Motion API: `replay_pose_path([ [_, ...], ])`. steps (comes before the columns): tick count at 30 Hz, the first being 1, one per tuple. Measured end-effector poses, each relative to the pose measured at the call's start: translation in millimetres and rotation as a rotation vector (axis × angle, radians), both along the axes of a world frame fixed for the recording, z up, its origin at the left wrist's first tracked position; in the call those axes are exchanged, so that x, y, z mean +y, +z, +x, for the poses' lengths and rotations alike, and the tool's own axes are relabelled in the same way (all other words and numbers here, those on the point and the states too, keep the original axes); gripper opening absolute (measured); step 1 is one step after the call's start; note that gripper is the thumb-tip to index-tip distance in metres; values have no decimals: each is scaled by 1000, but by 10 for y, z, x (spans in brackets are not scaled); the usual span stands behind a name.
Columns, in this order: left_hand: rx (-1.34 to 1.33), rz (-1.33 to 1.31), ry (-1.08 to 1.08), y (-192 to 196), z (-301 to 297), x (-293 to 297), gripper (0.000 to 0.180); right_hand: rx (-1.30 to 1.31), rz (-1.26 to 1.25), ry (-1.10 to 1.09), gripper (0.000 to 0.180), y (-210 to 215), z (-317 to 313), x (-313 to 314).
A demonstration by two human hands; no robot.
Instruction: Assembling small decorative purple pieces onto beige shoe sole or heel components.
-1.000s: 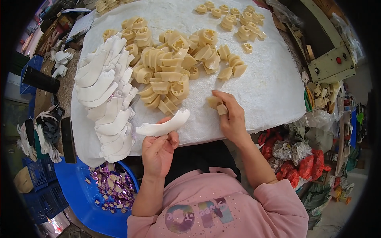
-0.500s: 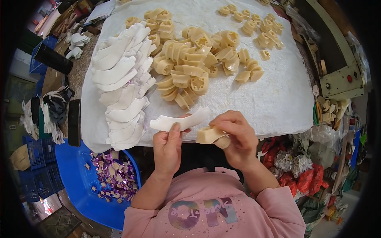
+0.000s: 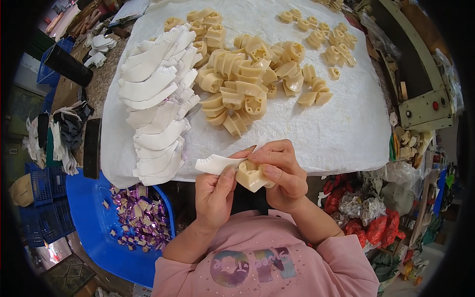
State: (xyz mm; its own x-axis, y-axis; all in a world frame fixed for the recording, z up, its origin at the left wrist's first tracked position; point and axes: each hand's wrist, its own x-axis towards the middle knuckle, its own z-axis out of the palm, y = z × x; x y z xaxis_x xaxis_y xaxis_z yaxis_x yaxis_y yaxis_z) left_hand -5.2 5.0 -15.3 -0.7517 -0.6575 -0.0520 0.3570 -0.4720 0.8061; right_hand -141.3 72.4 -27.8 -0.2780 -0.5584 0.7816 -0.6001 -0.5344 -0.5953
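My left hand (image 3: 213,193) grips a white curved toothed plastic piece (image 3: 215,164) just in front of my chest. My right hand (image 3: 279,171) holds a cream plastic hub part (image 3: 251,175) pressed against that white piece, so the two parts touch. Both hands hover over the near edge of a white cloth (image 3: 341,133). On the cloth lie a stack of several white curved pieces (image 3: 156,99) at the left and a heap of several cream hub parts (image 3: 242,81) in the middle.
More cream parts (image 3: 321,34) are scattered at the far right of the cloth. A blue tub (image 3: 94,218) with purple-wrapped pieces (image 3: 138,218) sits below left. A cream machine with a red button (image 3: 425,106) stands right. Red and clear bags (image 3: 366,218) lie lower right.
My right hand picked a cream part off the cloth and brought it to the white piece in my left hand. Both hands drew together near my chest.
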Motion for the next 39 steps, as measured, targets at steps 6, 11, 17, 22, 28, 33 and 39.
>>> replay_pose_path([
  [6,-66,-108,87,124,-80,64,38,114,50,-36,46,53,-53,-6],
  [11,-125,-269,77,114,-63,53,40,268,68,-130,40,62,-64,-2],
  [17,-325,-488,-25,58,32,-43,38,281,96,-144,43,-4,-132,-9],
  [22,-396,-647,241,119,22,-97,26,350,132,-194,36,141,-140,54],
  [28,-458,-821,301,63,1,-45,15,504,480,-224,27,349,-54,110],
  [33,-430,-1131,389,5,-52,-10,18,523,533,-176,22,348,-48,90],
  [39,-479,-1067,344,36,-87,43,19,405,527,-155,30,270,-117,64],
])
